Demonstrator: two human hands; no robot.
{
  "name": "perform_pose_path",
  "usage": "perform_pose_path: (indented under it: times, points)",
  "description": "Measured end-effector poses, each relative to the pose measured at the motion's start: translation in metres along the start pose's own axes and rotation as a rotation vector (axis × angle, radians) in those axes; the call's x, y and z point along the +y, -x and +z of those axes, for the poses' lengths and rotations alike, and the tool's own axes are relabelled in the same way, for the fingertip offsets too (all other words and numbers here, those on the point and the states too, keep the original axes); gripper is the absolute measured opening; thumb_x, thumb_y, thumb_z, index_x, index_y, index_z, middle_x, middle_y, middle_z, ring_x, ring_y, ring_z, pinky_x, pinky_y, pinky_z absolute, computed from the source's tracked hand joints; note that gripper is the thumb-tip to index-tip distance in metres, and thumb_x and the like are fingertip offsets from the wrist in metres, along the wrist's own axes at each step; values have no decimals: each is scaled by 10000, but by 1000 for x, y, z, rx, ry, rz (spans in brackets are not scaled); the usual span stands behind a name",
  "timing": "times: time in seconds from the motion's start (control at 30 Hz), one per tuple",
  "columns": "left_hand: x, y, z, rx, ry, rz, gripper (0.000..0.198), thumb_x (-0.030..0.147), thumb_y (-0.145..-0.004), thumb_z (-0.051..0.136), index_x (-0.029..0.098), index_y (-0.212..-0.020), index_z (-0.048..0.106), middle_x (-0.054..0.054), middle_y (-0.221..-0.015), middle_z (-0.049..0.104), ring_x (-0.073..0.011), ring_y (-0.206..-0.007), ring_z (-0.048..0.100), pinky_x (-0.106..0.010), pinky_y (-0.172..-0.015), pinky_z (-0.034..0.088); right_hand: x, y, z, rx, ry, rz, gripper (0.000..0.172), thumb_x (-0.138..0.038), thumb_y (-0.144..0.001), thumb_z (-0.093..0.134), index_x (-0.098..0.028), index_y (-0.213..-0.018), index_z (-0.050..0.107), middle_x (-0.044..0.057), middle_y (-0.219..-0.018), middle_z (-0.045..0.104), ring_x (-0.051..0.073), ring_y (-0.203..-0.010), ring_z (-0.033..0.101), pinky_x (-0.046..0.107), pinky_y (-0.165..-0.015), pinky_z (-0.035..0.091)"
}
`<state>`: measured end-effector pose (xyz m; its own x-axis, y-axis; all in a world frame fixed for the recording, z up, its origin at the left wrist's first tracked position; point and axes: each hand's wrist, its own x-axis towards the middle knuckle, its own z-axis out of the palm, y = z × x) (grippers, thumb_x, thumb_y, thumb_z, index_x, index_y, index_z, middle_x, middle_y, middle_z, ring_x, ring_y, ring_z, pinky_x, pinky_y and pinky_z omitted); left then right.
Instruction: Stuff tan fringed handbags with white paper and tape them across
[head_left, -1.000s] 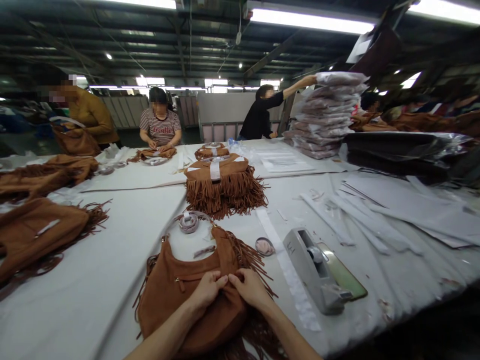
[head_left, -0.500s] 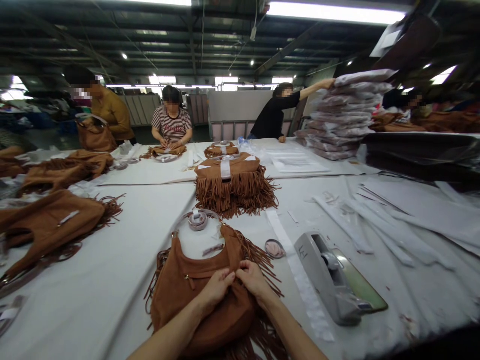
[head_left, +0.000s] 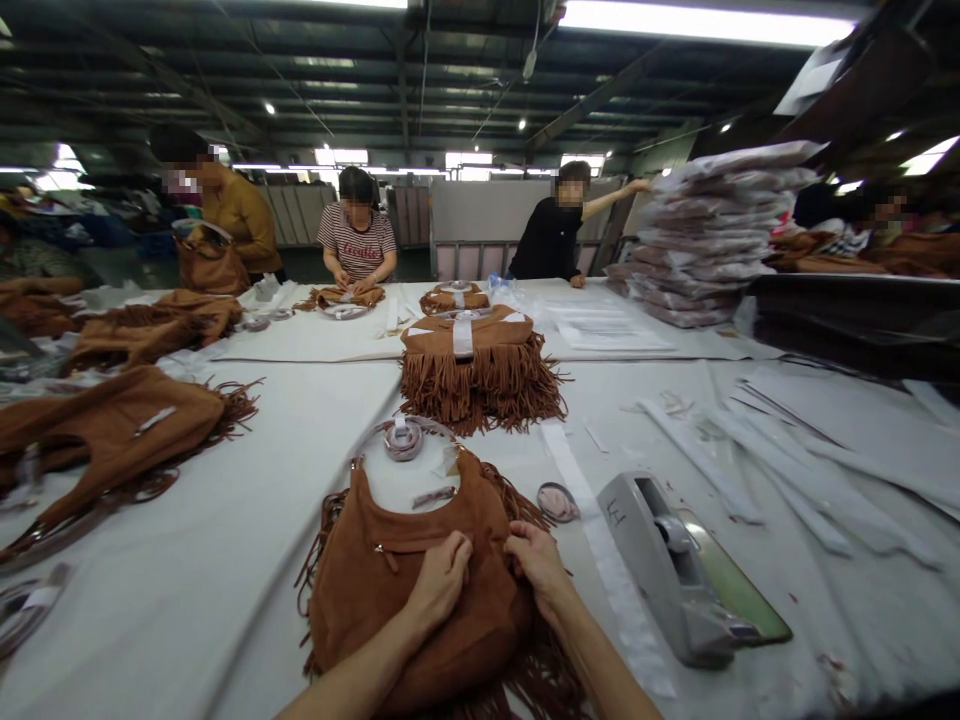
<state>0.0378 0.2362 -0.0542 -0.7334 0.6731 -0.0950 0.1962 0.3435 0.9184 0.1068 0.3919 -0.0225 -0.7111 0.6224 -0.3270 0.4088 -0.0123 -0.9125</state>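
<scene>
A brown suede handbag point(head_left: 405, 610) with fringe at its sides lies before me, zipper side up, its curved handle opening away from me. My left hand point(head_left: 442, 578) rests on the front, to the right of the zipper pull point(head_left: 387, 557), fingers closed and bent against the suede. At the bag's right edge, my right hand point(head_left: 536, 562) pinches the suede near the fringe, thumb and fingers together. A wrapped coiled strap point(head_left: 403, 440) lies by the handle's top.
Right of the bag are a grey tape dispenser point(head_left: 660, 570), a green flat panel point(head_left: 739, 580) and a roll point(head_left: 556, 502). Beyond it sits a stack of fringed bags point(head_left: 472, 375); another bag point(head_left: 142, 425) lies left. Wrapped packages point(head_left: 712, 235) are piled far right. Several people work across the table.
My hands, close together before, have moved apart; the right one shifted to the bag's right edge. The fold between them has flattened. A person at the back has turned their head.
</scene>
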Motion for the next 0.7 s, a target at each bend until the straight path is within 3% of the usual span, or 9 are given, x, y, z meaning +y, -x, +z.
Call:
perform_pose_path:
  times: [0.1,0.17,0.23,0.33,0.4,0.5,0.6,0.7]
  points:
    - [3,8,2,-93,-186,113,336,449,-885,460,257,-1142,561,-14,-854,597,-177,-759,573,-299,-737,425,1,1,-17,90,133,-29,301,-229,-626,519,-173,-916,575,-44,-541,548,134,-476,501,241,-477,354]
    - [7,12,5,-213,-484,214,454,403,-901,440,369,-1352,408,-44,-991,584,-207,-800,607,-321,-714,459,4,4,-22,147,240,-59,302,-228,-638,519,-188,-931,579,-35,-590,571,149,-555,542,248,-537,384]
    - [12,15,9,-306,-778,254,496,357,-930,357,433,-1415,285,-78,-1052,557,-235,-784,635,-333,-640,485,8,7,-23,184,339,-78,316,-232,-663,507,-197,-968,582,-23,-640,596,167,-635,574,257,-599,406]
    - [19,14,14,-322,-933,214,510,323,-938,311,438,-1430,245,-109,-1065,543,-253,-728,654,-347,-570,503,14,12,-26,158,443,-71,320,-278,-755,442,-171,-1023,580,2,-662,627,189,-661,606,275,-628,435]
    - [21,13,15,-300,-927,200,505,320,-936,314,429,-1426,266,-112,-1046,544,-255,-712,657,-354,-562,509,15,16,-30,104,507,-68,321,-366,-838,371,-170,-922,611,37,-673,650,212,-685,627,298,-641,449]
    - [21,13,14,-247,-857,197,489,307,-925,345,407,-1404,338,-119,-1024,560,-259,-708,660,-364,-565,513,13,24,-30,23,627,-95,432,-506,-879,333,-206,-726,602,97,-749,684,267,-789,649,346,-709,452]
    - [24,15,11,-186,-795,211,439,326,-903,412,401,-1334,447,-104,-997,593,-258,-704,663,-367,-571,517,8,30,-20,-11,857,-101,390,-512,-874,383,-192,-786,586,177,-882,692,326,-892,651,399,-783,449]
    - [34,18,-1,-92,-726,215,293,396,-862,512,369,-1135,615,-61,-899,630,-222,-684,656,-321,-560,509,5,27,-12,-38,1034,-66,395,-493,-897,352,-165,-842,566,218,-955,680,340,-961,647,406,-811,453]
